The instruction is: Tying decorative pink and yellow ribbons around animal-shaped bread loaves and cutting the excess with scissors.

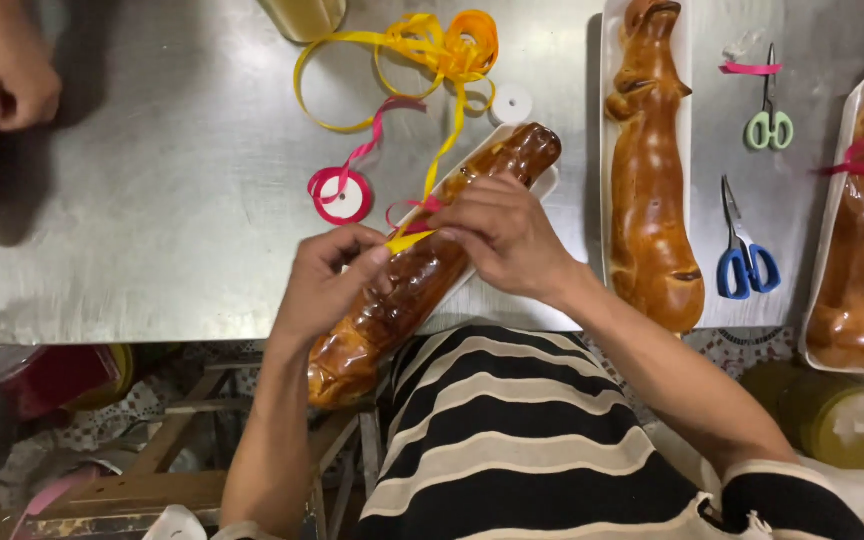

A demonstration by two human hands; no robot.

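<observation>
- The left hand (327,275) and the right hand (500,232) meet over a long glazed bread loaf (422,270) wrapped in clear film. The loaf lies on a white tray (544,185) at the near edge of the metal table (152,200), and one end hangs over that edge toward the person's lap.
- The fingers of both hands are pinched together on a yellow ribbon (407,240) at the middle of the loaf, probably to keep it tight around the wrap. A pink ribbon (407,208) crosses there too.
- The loose yellow ribbon runs to a curly heap near the far edge.
- A pink spool (342,197) lies just beside the loaf.
- 1 bare brown loaf (649,180), shiny and smooth, rests on its tray toward the right edge.
- 2 scissors lie near it: green scissors (769,125) and blue scissors (747,262).
- Another person's hand (2,65) is at the far left corner.
</observation>
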